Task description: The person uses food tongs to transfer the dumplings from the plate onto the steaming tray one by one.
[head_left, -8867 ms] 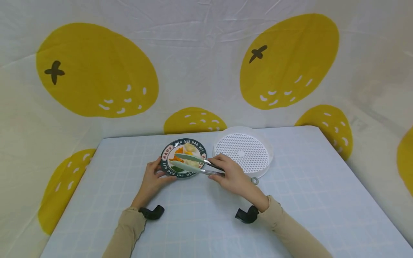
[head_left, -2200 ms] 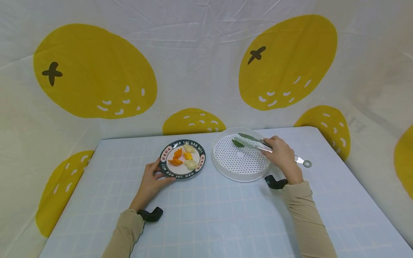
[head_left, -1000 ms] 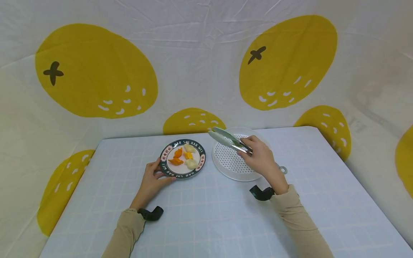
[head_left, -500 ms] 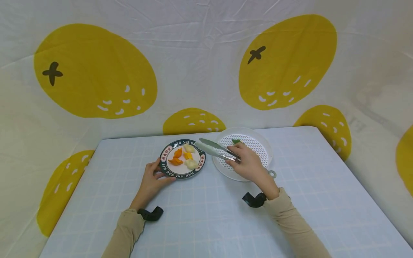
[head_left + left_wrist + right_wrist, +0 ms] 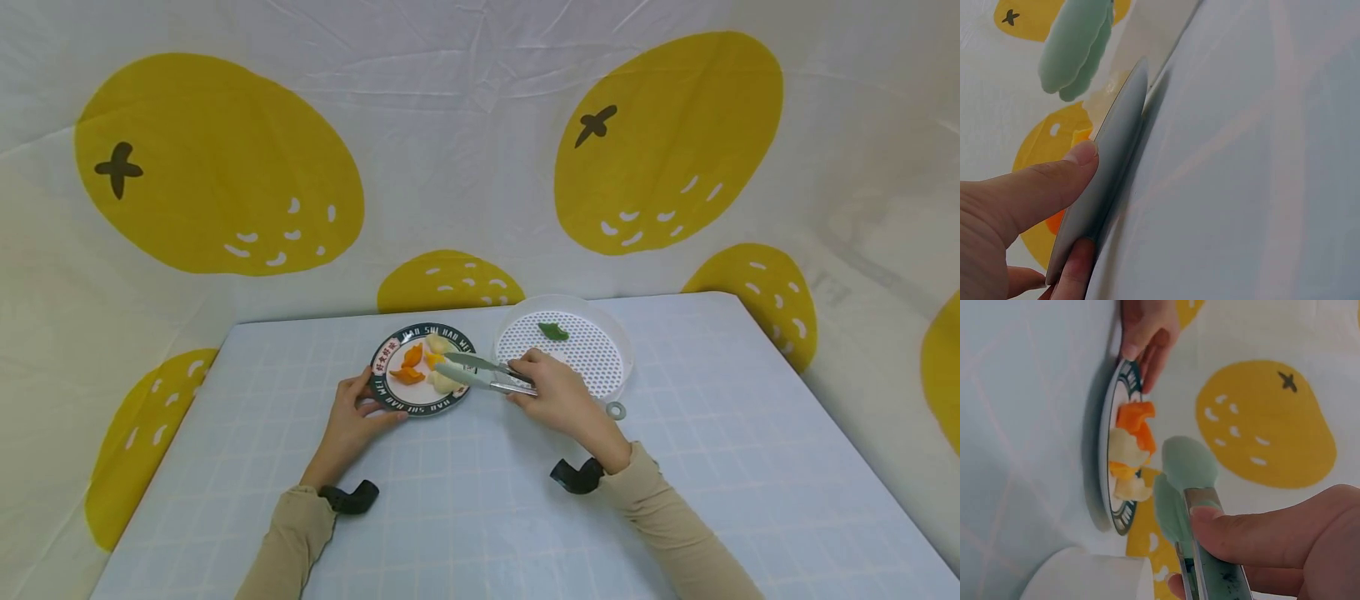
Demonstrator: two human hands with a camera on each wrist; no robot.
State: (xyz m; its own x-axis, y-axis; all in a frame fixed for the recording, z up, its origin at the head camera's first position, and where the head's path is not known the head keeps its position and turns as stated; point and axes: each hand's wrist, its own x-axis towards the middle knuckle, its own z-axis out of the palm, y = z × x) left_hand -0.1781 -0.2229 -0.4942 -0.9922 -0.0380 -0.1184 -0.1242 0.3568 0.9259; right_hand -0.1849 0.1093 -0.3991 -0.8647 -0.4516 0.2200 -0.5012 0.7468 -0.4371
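Moved: one green dumpling (image 5: 553, 331) in white steamer tray (image 5: 621, 373) | Left: four on plate (image 5: 390, 398), gripped by left hand (image 5: 352, 419) | Tongs (image 5: 480, 372), part-open over plate, held by right hand (image 5: 552, 398)

Tongs (image 5: 480, 372): shiny metal arms, matt green rubbery tips. Plate (image 5: 390, 395) glossy. Strainer tray (image 5: 622, 354) white perforated plastic. Tabletop (image 5: 480, 517) matt cloth.

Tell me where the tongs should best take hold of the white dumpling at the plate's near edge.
Probably across the white dumpling at its plump middle, coming from the right, where the tongs in the right hand already point. The left hand steadies the plate.
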